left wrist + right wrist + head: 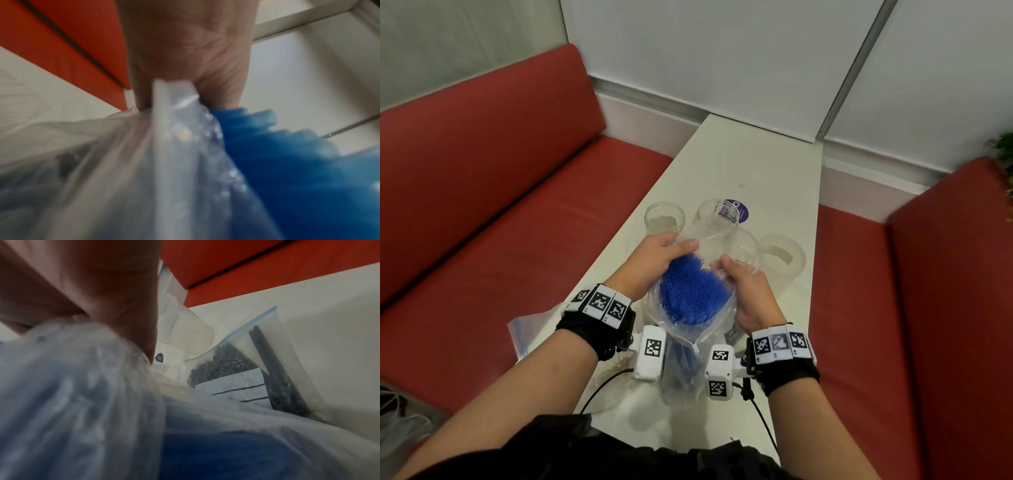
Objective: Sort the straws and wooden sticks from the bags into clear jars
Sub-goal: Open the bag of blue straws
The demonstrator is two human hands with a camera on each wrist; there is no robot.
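A clear plastic bag (681, 346) packed with blue straws (693, 291) stands upright between my hands over the table's near half. My left hand (657, 260) pinches the bag's open rim on the left, thumb on top. My right hand (743, 287) grips the rim on the right. The mouth gapes and the straw ends show. In the left wrist view the palm (185, 56) holds the bag's edge (164, 129) beside the blue straws (287, 162). A zip bag of black straws (257, 369) lies on the table in the right wrist view.
Several clear jars stand beyond the bag: one far left (664, 219), one behind (717, 212), one on the right (782, 258). A purple round sticker (739, 210) lies on the white table (756, 164). Red bench seats (517, 205) flank both sides. Another zip bag (524, 332) lies at the table's left edge.
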